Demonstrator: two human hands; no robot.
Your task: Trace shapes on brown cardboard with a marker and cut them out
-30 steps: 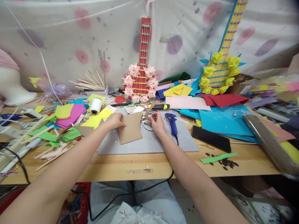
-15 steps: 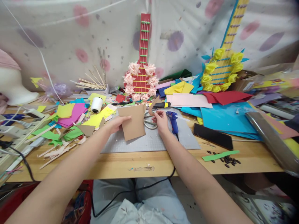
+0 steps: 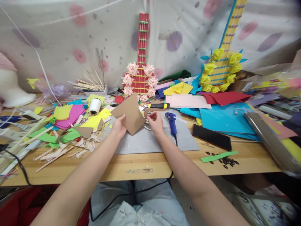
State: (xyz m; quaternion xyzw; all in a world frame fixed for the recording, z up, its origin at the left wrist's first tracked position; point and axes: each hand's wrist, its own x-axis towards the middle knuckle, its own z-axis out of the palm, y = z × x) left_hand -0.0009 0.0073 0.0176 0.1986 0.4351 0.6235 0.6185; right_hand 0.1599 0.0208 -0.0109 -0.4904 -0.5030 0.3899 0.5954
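My left hand (image 3: 119, 126) grips a brown sheet (image 3: 130, 114) by its lower left edge, thumb on top. The sheet is tilted above the grey cutting mat (image 3: 150, 146), one corner pointing up and its right edge curved. My right hand (image 3: 155, 122) is closed in a pinch on a narrow, curved brown strip (image 3: 158, 110), which shows just beyond the fingers. Grey scissor handles (image 3: 147, 127) show partly between the sheet and my right hand; the blades are hidden. A blue glue gun (image 3: 171, 122) lies right of that hand, on the mat.
Paper scraps (image 3: 82, 131) cover the left side. A white roll (image 3: 95, 106) and a utility knife (image 3: 158, 105) lie behind. To the right are a black phone (image 3: 211, 137), small dark beads (image 3: 227, 161) and blue sheets (image 3: 230, 119). A red flowered guitar (image 3: 139, 78) stands behind.
The brown sheet has turned, so a corner now points up, and sits slightly higher. My right hand has come closer to it with the curved strip. The view has shifted slightly.
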